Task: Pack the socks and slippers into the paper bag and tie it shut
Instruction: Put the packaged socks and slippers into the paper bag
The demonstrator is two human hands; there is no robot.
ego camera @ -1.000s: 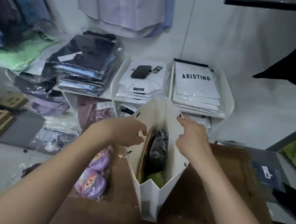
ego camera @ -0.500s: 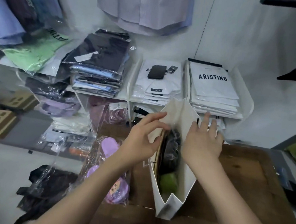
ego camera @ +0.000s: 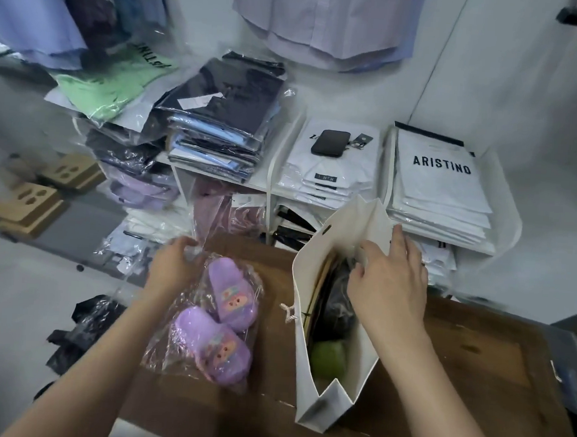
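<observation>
A white paper bag (ego camera: 310, 338) stands open on the brown table (ego camera: 467, 371). Inside it I see dark wrapped items (ego camera: 337, 305) and something green (ego camera: 327, 357). My right hand (ego camera: 389, 282) rests on the bag's right wall, fingers curled over its top edge and holding it open. A pair of purple slippers (ego camera: 222, 319) in a clear plastic wrapper lies on the table left of the bag. My left hand (ego camera: 173, 262) grips the far end of that wrapper. A white cord (ego camera: 288, 311) hangs from the bag's left side.
White shelves (ego camera: 269, 180) behind the table hold stacks of packed shirts, a black phone (ego camera: 330, 142) and white "ARISTINO" bags (ego camera: 440, 194). Shirts hang on the wall above. Cardboard pieces (ego camera: 27, 205) and black plastic (ego camera: 84, 327) lie on the floor at left.
My left hand left the bag's rim and moved left to the slippers' wrapper, closing on it. My right hand stayed on the bag's right wall. The camera view shifted left.
</observation>
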